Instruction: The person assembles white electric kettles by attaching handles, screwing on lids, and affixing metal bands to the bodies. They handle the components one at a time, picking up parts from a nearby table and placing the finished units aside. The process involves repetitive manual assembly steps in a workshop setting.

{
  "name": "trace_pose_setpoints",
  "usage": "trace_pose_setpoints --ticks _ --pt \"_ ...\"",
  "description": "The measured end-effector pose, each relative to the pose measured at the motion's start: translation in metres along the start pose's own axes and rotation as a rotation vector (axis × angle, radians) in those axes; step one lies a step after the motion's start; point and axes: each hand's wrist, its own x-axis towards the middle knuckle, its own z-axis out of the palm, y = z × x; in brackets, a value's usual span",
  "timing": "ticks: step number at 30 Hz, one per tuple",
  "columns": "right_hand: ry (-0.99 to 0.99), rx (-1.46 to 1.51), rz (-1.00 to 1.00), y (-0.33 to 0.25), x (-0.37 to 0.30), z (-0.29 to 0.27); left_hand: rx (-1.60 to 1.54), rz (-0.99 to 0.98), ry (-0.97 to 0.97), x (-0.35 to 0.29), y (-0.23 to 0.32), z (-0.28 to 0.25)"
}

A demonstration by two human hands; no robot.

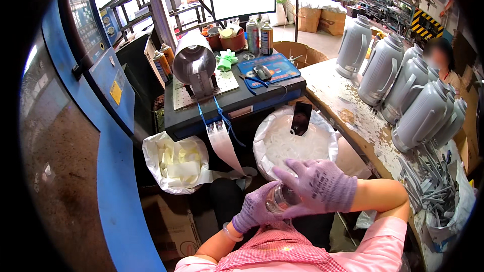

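Both my hands wear purple knit gloves. Low in front of my body, my left hand (258, 205) is wrapped round the side of a shiny, clear or silvery round piece (277, 199), whose exact kind I cannot make out. My right hand (322, 185) lies over its top and far side, the fingers curled against it and partly hiding it. Just beyond the hands stands a white-lined tub (272, 138) of translucent white rings, with a black phone (301, 119) at its far edge.
Several grey jugs (380, 70) and a bag of grey handles (433, 186) occupy the worn bench on the right. Ahead, a dark table (232, 103) carries a metal cylinder (194, 60) and spray cans. A lined bin (176, 163) holds pale strips; a blue machine (118, 191) flanks my left.
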Motion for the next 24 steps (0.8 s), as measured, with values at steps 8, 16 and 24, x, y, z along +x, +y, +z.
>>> trace_pose_setpoints --ticks 8,16,24 --pt "0.132 -0.152 -0.519 0.023 0.002 0.023 -0.055 -0.078 -0.178 0.005 0.006 -0.012" --pt "0.430 -0.102 -0.692 0.008 -0.026 0.001 -0.357 -0.021 -0.464 0.031 0.005 -0.036" --pt "0.834 0.372 -0.424 0.051 -0.055 -0.011 -0.246 0.049 -0.179 0.044 0.041 -0.056"
